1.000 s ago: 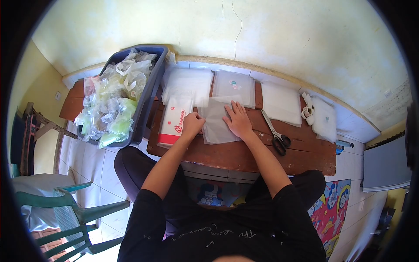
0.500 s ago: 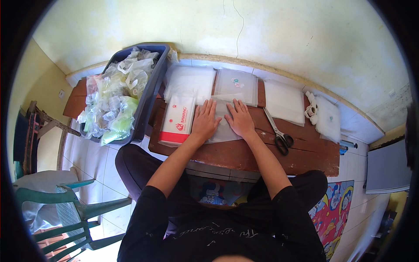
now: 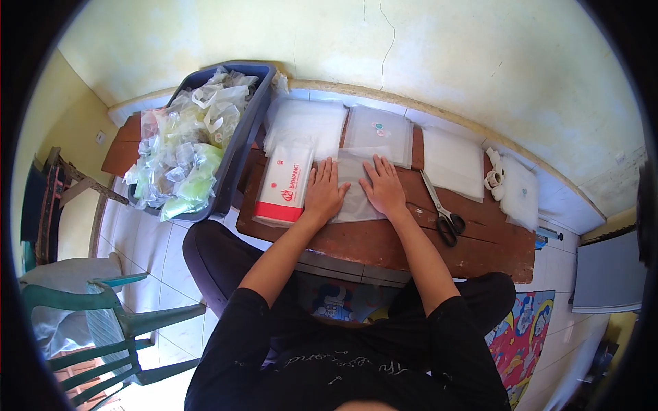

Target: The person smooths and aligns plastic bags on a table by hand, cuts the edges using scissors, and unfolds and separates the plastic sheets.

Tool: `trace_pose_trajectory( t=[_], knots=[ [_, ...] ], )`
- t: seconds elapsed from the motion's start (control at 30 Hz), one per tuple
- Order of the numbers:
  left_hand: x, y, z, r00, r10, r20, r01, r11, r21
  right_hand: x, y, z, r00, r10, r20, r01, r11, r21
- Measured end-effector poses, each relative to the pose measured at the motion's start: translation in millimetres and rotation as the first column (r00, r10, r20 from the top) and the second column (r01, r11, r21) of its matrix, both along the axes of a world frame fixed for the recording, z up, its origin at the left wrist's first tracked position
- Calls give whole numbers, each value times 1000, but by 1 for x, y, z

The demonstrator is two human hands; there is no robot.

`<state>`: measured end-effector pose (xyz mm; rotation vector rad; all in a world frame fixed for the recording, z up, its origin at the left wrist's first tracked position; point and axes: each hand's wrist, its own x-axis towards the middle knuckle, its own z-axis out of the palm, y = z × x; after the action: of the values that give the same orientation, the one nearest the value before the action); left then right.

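Observation:
My left hand (image 3: 324, 194) lies flat with its fingers stretched out, on the left edge of a clear plastic bag (image 3: 356, 188) on the bench. My right hand (image 3: 384, 188) rests flat on the bag's right side, fingers also extended. Just left of my left hand is a white-and-red pack printed "BAWANG" (image 3: 284, 179). Scissors (image 3: 442, 212) with black handles lie to the right of my right hand, blades partly open. Behind my hands are a stack of clear plastic bags (image 3: 306, 123) and another stack with a small printed label (image 3: 379, 133).
A dark blue tub (image 3: 241, 154) full of filled plastic bags stands at the left. Farther right on the wooden bench (image 3: 384, 246) are a white stack of plastic (image 3: 452, 164), white rolls (image 3: 493, 171) and another plastic stack (image 3: 519, 195). A green chair (image 3: 123, 322) stands at lower left.
The camera view has shifted slightly, so the bench appears a little to the right. Both hands stay flat on the plastic bag, with a slightly wider gap between them.

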<state>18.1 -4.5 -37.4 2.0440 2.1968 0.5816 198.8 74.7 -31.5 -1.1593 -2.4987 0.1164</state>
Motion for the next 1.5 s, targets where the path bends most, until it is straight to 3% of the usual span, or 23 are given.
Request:
trace_pose_trajectory(
  t=[0.3, 0.87, 1.5],
  knots=[
    [6, -6, 4, 999, 33, -15, -33, 999, 8, 0, 0, 1, 1000, -9, -4, 9, 1000, -14],
    [43, -21, 2, 982, -187, 22, 184, 980, 81, 1, 1, 0, 1000, 3, -8, -3, 1000, 29],
    [36, -25, 5, 982, -186, 45, 174, 967, 185, -1, 0, -2, 996, -3, 86, 4, 1000, -14]
  ],
)
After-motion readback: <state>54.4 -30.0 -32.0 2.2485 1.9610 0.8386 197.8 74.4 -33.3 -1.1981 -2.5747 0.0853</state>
